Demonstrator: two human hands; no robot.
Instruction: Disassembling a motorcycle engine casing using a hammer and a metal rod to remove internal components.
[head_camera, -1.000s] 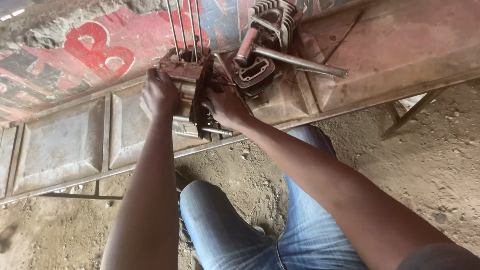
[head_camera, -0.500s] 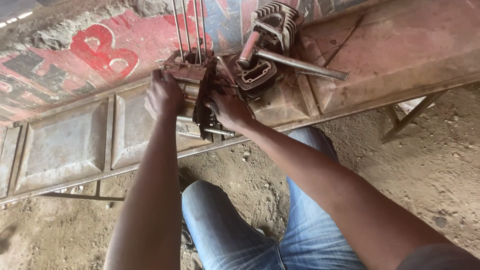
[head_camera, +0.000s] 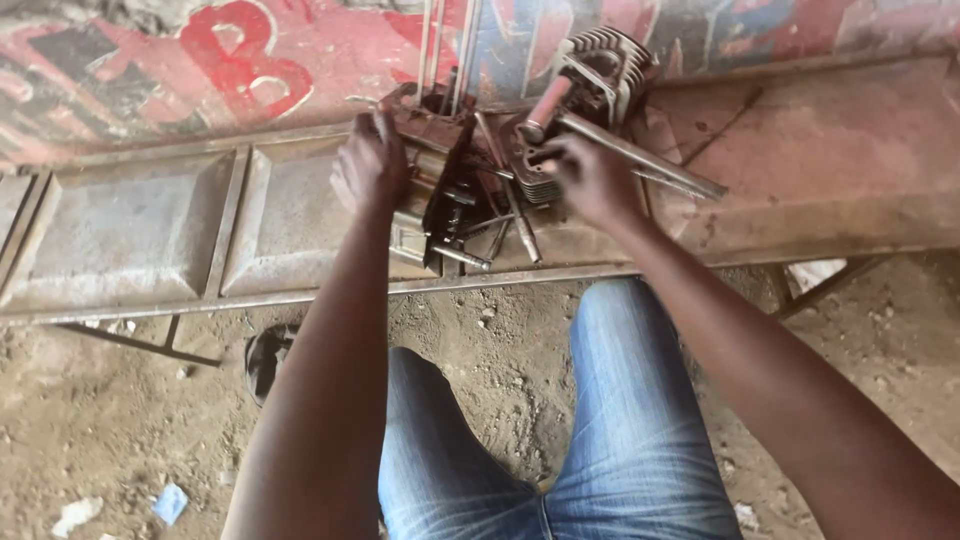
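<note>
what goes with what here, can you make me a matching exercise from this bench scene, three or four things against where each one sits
Things:
1. left hand
2. right hand
3. finned cylinder
4. metal bench

Places:
A. at the back, against the painted wall
B. on the rusty engine block, left of the finned part
C. in front of the person's knees, over the dirt floor
D. by the long metal rod, right of the block

Pairs: 1-B, 2-D, 3-A, 4-C
</note>
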